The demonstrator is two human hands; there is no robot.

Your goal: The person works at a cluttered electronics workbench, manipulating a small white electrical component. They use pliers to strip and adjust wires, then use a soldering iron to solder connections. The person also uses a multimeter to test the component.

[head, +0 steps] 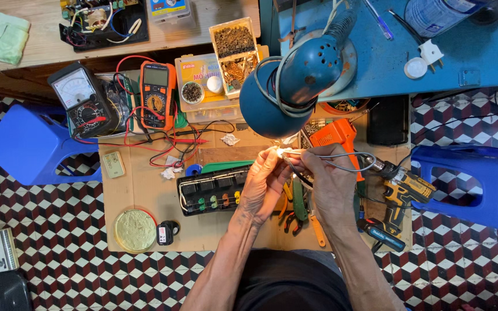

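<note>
A: What have you got under the lamp?

B: A small white piece (282, 152) on the end of a grey cable (341, 162), lit too brightly to tell its shape. You hold it up above the cardboard work mat (139, 190), just below the blue desk lamp (295, 80).

A: And your hands?

B: Your left hand (263, 184) is closed, fingertips pinched on the piece from the left. Your right hand (329, 184) is closed too, gripping the cable right beside it, with the cable looping off to the right.

A: What lies around them?

B: Beneath your left wrist sits a black power strip (211, 190). Pliers (298, 207) lie under your hands, an orange tool (335, 135) just behind them, and a yellow-and-black cordless drill (402, 193) to the right. Further left are an orange multimeter (157, 95) and an analogue meter (82, 101), with red and black leads (145, 144) tangled between.
</note>
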